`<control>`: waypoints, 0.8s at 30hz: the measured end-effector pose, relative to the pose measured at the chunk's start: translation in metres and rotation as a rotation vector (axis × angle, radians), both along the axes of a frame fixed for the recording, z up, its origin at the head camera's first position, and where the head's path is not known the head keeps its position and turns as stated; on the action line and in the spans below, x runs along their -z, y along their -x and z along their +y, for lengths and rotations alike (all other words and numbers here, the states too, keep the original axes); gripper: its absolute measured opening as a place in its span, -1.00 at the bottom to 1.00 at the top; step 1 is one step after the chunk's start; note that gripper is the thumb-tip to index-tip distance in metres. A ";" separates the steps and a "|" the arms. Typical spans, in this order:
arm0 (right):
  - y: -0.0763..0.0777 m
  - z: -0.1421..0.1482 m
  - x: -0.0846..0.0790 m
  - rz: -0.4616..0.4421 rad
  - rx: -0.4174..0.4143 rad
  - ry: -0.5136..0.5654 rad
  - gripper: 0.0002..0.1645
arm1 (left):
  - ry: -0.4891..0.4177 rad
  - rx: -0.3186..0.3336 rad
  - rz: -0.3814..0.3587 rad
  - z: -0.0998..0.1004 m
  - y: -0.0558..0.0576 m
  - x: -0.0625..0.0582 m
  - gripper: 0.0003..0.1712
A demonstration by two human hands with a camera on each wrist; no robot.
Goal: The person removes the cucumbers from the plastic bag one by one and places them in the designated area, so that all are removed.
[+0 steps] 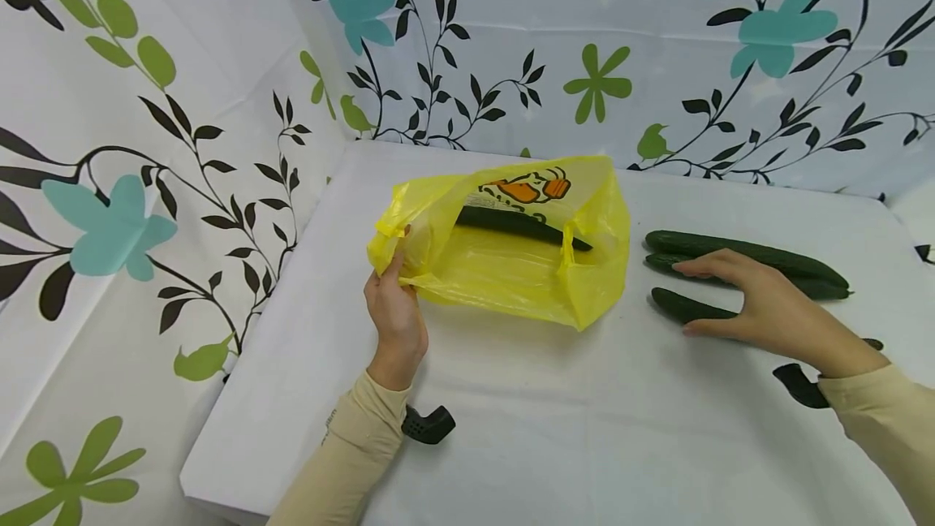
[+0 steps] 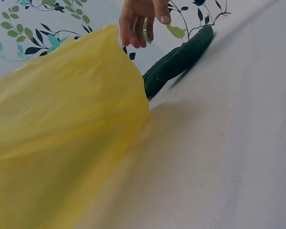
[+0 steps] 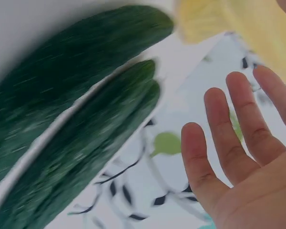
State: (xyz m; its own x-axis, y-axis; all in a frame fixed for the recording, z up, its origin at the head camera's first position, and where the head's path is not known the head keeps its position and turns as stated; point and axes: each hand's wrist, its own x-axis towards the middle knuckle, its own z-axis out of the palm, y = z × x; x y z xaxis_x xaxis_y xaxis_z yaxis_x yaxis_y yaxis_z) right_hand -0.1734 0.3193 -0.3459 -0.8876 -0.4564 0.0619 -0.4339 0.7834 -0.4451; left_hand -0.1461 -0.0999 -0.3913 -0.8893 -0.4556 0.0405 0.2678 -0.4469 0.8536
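A yellow plastic bag [image 1: 482, 266] lies on its side with its mouth facing me, and one dark green cucumber [image 1: 511, 222] shows inside. My left hand [image 1: 398, 319] grips the bag's left rim between thumb and fingers. To the right of the bag, my right hand [image 1: 774, 311] hovers over a cucumber [image 1: 679, 304], thumb and fingers spread. Just beyond it two more cucumbers [image 1: 745, 248] lie side by side, partly covered by the hand. In the right wrist view the palm and straight fingers [image 3: 219, 119] hold nothing, apart from the cucumbers [image 3: 81, 143].
A white cloth covers the table [image 1: 555, 428]. Patterned curtains [image 1: 511, 39] with leaves and flowers hang behind it and along the left. A black device part [image 1: 429, 426] sits at the left wrist, and another black piece [image 1: 799, 385] is at the right wrist.
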 end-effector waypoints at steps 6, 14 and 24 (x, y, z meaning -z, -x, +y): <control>-0.006 -0.038 -0.017 0.021 -0.090 0.029 -0.05 | 0.005 -0.009 0.004 0.000 0.000 -0.001 -0.55; -0.005 -0.090 -0.032 0.014 -0.253 0.102 -0.06 | -0.007 -0.016 0.010 0.000 -0.001 -0.002 -0.55; 0.001 -0.153 -0.041 -0.034 -0.461 0.190 -0.05 | -0.007 -0.003 -0.053 0.000 -0.002 -0.005 -0.57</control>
State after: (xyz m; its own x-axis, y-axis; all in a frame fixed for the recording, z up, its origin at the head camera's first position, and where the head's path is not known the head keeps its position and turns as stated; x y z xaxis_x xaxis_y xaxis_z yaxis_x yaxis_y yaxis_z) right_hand -0.1745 0.1660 -0.3047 -0.5991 -0.7852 0.1570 -0.6989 0.4170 -0.5810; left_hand -0.1442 -0.0996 -0.3867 -0.8888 -0.4583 -0.0096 0.2237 -0.4518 0.8636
